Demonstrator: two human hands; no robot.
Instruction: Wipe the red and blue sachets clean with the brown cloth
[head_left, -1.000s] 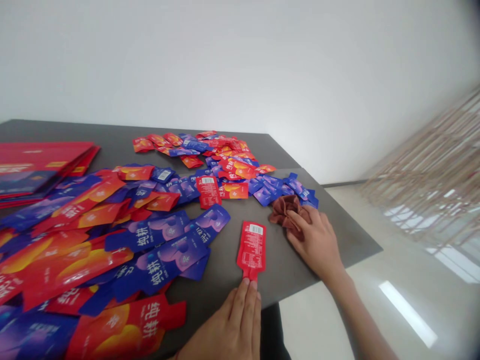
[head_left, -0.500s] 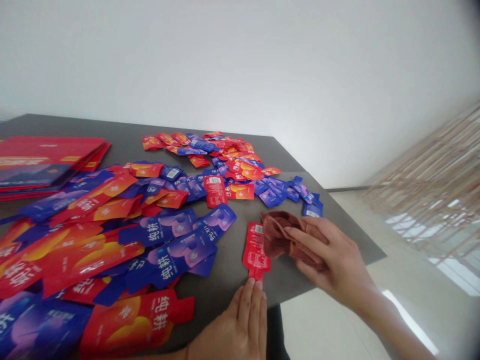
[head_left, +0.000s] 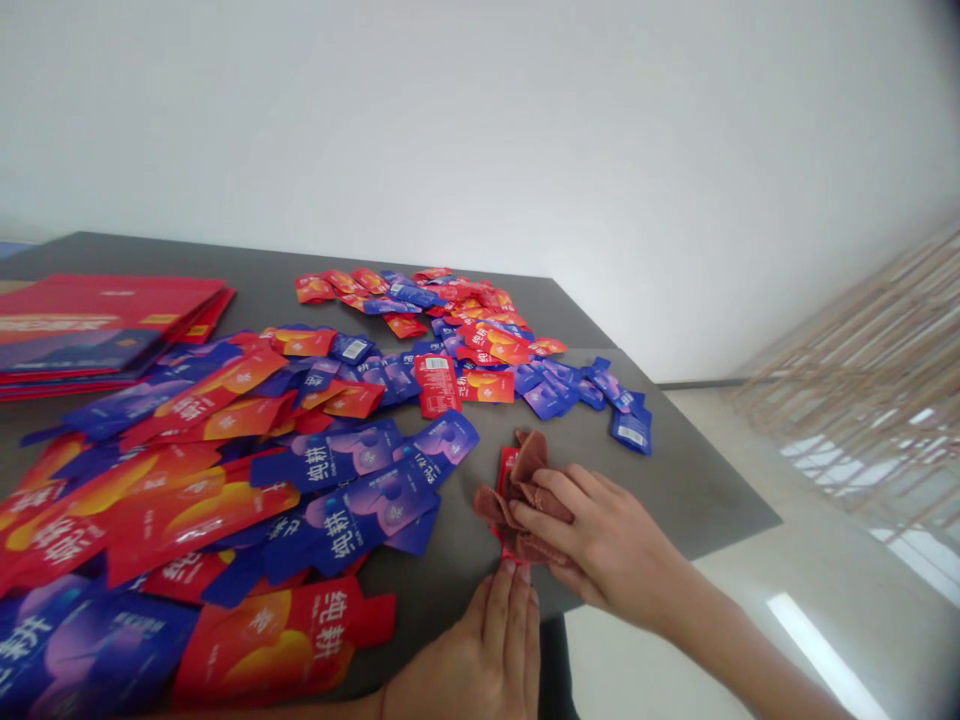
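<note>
A small red pouch point(head_left: 507, 463) lies flat near the table's front edge, mostly covered by a crumpled brown cloth point(head_left: 529, 460). My right hand point(head_left: 611, 535) grips that cloth and presses it down onto the pouch. At the pouch's narrow near end, my left hand point(head_left: 491, 640) rests with straight fingers laid flat, the fingertips touching it. To the left spreads a heap of red-orange and blue-purple pouches; a blue pouch point(head_left: 345, 520) and a red pouch point(head_left: 270, 640) are the closest to my left hand.
Smaller-looking pouches point(head_left: 487, 340) spread across the middle and back of the grey table point(head_left: 675, 490). A stack of red and blue printed folders or bags point(head_left: 112, 320) sits at the left. Behind stands a white wall point(head_left: 480, 130); the table's right edge drops to a pale floor point(head_left: 712, 430).
My right hand has moved left, bringing the cloth down over the red pouch, which was mostly uncovered before. My left hand stays at the pouch's narrow end. The view has shifted slightly.
</note>
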